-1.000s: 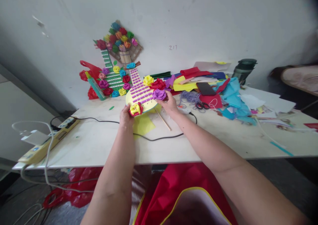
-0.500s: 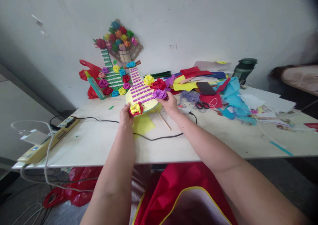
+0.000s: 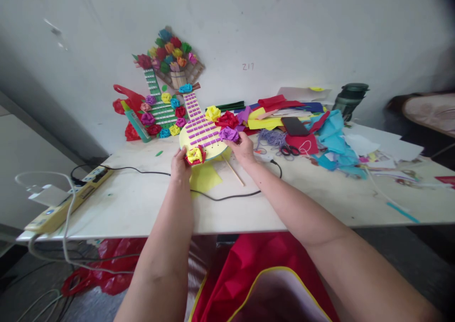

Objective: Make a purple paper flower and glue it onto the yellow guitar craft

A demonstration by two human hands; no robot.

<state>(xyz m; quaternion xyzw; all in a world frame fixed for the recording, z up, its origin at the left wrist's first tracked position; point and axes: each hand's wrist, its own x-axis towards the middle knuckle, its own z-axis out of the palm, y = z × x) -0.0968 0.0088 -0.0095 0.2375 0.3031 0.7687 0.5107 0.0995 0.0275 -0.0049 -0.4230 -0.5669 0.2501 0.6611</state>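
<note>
Red cloth [image 3: 256,270] hangs nearest, below the bench [image 3: 142,208]. Farther on, the left hand [image 3: 180,163] pinches the yellow guitar craft [image 3: 202,137] at its yellow-red flower [image 3: 195,155]; the right hand [image 3: 243,147] grips its edge beside the purple flower [image 3: 228,133]. Beyond, paper scraps [image 3: 302,118] lie piled by the wall.
</note>
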